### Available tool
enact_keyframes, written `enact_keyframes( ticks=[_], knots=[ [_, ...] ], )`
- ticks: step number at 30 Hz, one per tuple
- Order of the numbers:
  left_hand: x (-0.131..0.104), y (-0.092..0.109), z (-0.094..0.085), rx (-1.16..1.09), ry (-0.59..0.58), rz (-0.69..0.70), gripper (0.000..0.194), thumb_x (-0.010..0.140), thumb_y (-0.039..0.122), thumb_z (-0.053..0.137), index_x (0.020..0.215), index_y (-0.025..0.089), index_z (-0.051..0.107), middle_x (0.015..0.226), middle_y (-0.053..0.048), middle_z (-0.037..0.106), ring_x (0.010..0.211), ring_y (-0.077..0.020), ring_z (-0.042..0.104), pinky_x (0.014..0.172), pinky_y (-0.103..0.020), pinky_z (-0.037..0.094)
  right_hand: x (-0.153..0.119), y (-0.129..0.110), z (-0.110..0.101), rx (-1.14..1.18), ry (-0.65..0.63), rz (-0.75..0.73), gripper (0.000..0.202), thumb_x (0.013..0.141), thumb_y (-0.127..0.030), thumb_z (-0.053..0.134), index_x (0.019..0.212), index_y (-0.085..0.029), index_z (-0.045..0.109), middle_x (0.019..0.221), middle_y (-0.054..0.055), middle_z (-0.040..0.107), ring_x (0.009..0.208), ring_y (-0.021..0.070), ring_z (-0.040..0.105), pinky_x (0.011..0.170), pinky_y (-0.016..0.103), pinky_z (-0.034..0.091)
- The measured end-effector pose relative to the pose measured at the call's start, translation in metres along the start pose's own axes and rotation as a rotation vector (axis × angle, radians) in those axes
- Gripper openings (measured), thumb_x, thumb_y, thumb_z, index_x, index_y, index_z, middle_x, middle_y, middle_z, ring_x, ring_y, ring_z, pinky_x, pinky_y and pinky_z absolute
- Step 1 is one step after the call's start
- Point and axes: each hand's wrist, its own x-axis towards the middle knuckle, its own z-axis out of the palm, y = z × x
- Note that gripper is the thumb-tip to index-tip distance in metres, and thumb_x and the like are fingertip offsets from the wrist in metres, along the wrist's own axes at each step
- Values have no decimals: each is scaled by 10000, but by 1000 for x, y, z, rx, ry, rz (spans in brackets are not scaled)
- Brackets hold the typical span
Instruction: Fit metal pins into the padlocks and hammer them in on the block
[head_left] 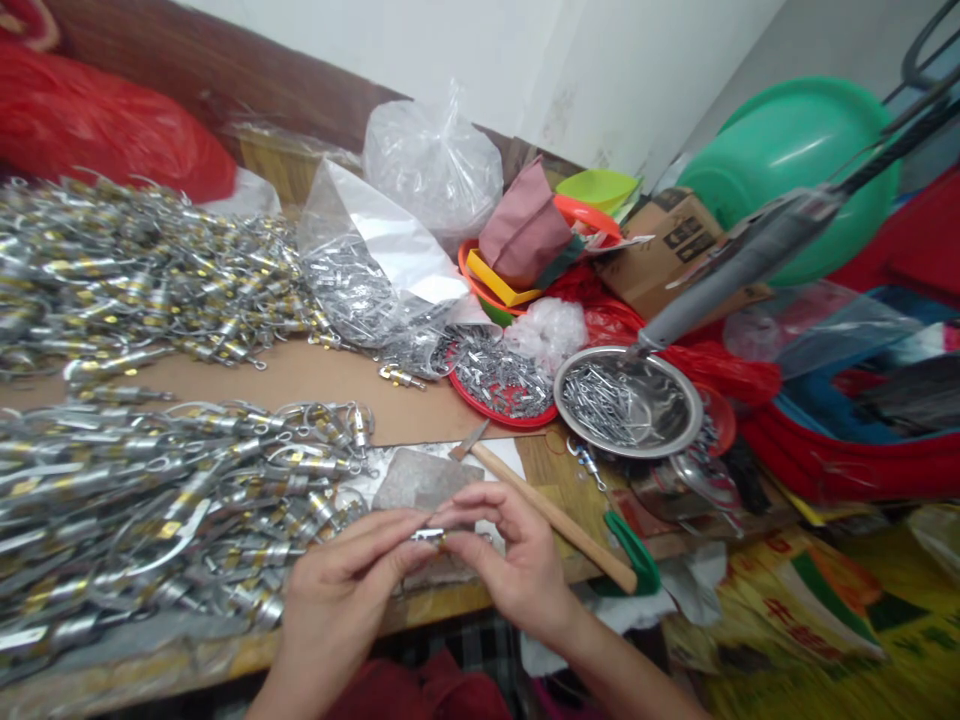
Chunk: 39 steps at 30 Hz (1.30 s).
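My left hand [352, 575] and my right hand [517, 560] meet above the near edge of the table. Thumbs and fingers of both pinch a small silver metal fitting [429, 536], mostly covered by the fingertips. Just beyond them lies a flat grey block [420, 480]. A hammer [555, 515] with a wooden handle rests on its right, slanting toward me. To the left spreads a layer of silver and brass-coloured metal fittings [187, 500] with loops and curved strips.
A larger heap of similar fittings [150, 270] lies at the back left. Small metal parts fill a red dish [514, 420], and pins lie in a steel pan [690, 440]. Clear plastic bags [435, 150] stand behind. A green basin [795, 150] leans at the right.
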Motion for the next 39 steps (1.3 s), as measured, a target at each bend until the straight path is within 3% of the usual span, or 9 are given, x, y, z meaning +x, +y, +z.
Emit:
enact_keyframes(
  ticks=[3,6,11,19,24,27,31,34,39],
  knots=[
    [2,-1,-3,-61,-49,-118,96,612,259,675,688,292,724,768,18,731,739,-161,662,712,-213,513,-5,3,-5,-297,-14,-372,402,713,-92,617,1084,-197,501,986,73,619,918,162,590,788,276,498],
    [4,1,-3,-107,-98,-189,90,640,294,658,700,256,713,762,10,725,720,-151,649,677,-199,506,-5,6,-10,-517,-90,-658,309,767,-32,502,1044,-154,560,983,103,621,906,159,588,743,253,502],
    [4,4,-4,-61,-105,-208,116,657,318,644,699,220,690,750,7,709,707,-147,624,659,-198,481,1,7,-11,-566,-92,-753,226,791,-59,479,965,-104,617,961,136,642,894,177,596,724,272,509],
    [2,-8,-6,-185,-129,-326,209,666,351,645,784,182,681,736,-22,707,705,-177,634,661,-255,498,-3,11,1,-225,-30,-320,237,749,-92,568,912,-223,680,880,66,670,730,132,644,652,221,542],
    [-4,-12,6,-429,-63,-387,576,554,279,739,1086,191,536,912,-50,688,852,-202,637,734,-279,524,2,5,-6,-215,-121,-116,151,738,-192,620,863,-213,702,796,54,683,705,140,637,633,231,524],
    [-4,-17,12,-461,-43,-412,605,573,280,729,1122,182,494,827,-38,680,783,-182,647,705,-265,535,32,12,-30,-430,-138,-9,130,755,-245,605,828,-205,704,814,30,689,761,135,634,701,222,504],
    [-4,-20,13,-468,-67,-428,622,599,274,716,1158,200,453,776,-16,665,761,-177,654,687,-247,538,91,41,-68,-1036,64,196,286,823,-197,487,1092,-203,585,1014,64,646,949,185,590,844,303,439],
    [-4,-20,13,-471,-81,-433,653,614,266,708,1188,199,404,742,-8,667,722,-166,659,679,-237,537,124,63,-78,-1121,26,279,477,735,-141,569,1201,-180,477,940,120,658,932,277,593,807,399,433],
    [-5,-19,17,-478,-53,-462,749,604,252,719,1237,189,324,707,-14,680,697,-172,668,675,-250,540,148,79,-76,-1129,-37,323,578,620,-63,620,1173,-143,472,929,169,644,906,318,593,785,427,425]
  ],
)
